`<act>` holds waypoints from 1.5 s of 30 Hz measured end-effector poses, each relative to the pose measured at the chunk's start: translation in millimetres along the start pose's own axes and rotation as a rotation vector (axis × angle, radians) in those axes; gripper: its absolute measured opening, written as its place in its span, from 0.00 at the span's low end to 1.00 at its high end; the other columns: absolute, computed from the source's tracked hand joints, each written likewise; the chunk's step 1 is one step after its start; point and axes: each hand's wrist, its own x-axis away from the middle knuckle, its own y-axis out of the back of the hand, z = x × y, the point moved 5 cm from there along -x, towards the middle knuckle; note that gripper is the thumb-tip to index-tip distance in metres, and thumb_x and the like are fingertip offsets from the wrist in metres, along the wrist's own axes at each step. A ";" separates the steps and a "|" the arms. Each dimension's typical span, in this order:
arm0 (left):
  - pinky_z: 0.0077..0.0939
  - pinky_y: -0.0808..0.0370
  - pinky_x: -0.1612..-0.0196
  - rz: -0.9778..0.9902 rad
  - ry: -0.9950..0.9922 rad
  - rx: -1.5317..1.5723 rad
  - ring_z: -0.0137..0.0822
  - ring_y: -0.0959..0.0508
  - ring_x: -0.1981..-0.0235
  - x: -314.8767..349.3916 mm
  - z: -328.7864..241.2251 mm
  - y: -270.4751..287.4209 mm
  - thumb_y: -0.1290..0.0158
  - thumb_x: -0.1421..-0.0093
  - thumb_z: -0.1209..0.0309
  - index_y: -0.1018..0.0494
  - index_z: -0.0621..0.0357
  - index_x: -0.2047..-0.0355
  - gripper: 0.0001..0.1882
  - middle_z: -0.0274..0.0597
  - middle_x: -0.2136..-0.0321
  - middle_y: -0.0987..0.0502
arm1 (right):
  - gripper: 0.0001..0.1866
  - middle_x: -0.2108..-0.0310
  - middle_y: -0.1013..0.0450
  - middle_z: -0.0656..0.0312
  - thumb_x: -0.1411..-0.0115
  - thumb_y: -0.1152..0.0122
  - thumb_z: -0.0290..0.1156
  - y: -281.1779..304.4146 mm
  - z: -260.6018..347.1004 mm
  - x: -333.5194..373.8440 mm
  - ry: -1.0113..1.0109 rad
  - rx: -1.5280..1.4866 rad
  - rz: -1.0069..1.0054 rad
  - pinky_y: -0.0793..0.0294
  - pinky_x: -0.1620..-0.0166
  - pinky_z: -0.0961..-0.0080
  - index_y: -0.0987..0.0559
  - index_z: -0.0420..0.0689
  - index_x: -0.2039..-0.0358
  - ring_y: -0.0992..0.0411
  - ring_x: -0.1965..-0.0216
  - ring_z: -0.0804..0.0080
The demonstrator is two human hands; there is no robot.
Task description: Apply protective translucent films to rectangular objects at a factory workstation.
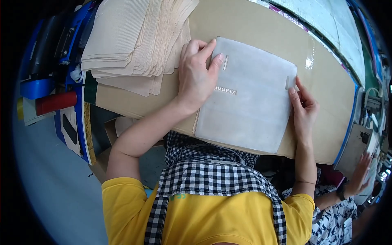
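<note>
A flat grey-white panel (249, 110) with rounded corners lies on the brown cardboard in front of me, two narrow slots and a small row of cut-out letters showing in it. My left hand (196, 73) grips its upper left edge, the thumb on top by one slot and the other fingers at the rim. At the opposite edge my right hand (304, 108) is closed on the panel, its thumb on the face just below the other slot. Beside my left hand stands a loose, fanned pile of beige, fine-textured sheets (122, 36).
Brown cardboard (335, 114) covers the worktable. To the left are a black and blue device (45, 53) and a red roll-shaped thing (56, 103). A pale board (326, 28) runs along the far side. At lower right another person's hand (359, 175) is raised near a machine.
</note>
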 end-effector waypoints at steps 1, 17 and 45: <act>0.30 0.32 0.59 -0.007 -0.003 0.006 0.37 0.33 0.66 0.2 0.1 0.0 0.45 0.44 0.75 0.26 0.68 0.56 0.15 0.42 0.67 0.32 | 0.21 0.80 0.32 0.66 0.39 0.38 0.32 -0.3 0.5 0.1 0.006 -0.001 0.000 0.42 0.76 0.92 0.26 0.36 0.48 0.44 0.80 0.84; 0.34 0.33 0.54 -0.023 -0.011 -0.088 0.40 0.31 0.60 1.0 -0.3 -5.4 0.46 0.45 0.76 0.35 0.61 0.54 0.18 0.43 0.62 0.32 | 0.19 0.82 0.34 0.67 0.39 0.39 0.30 0.2 5.6 1.2 -0.050 0.087 0.021 0.42 0.76 0.91 0.25 0.35 0.49 0.44 0.81 0.84; 0.25 0.33 0.53 0.676 -0.321 0.065 0.34 0.32 0.62 -51.4 -86.3 -115.0 0.46 0.43 0.72 0.23 0.57 0.59 0.11 0.37 0.64 0.26 | 0.08 0.85 0.29 0.62 0.43 0.39 0.29 17.0 20.2 -12.5 0.345 0.551 -0.184 0.33 0.80 0.80 0.25 0.39 0.67 0.32 0.86 0.72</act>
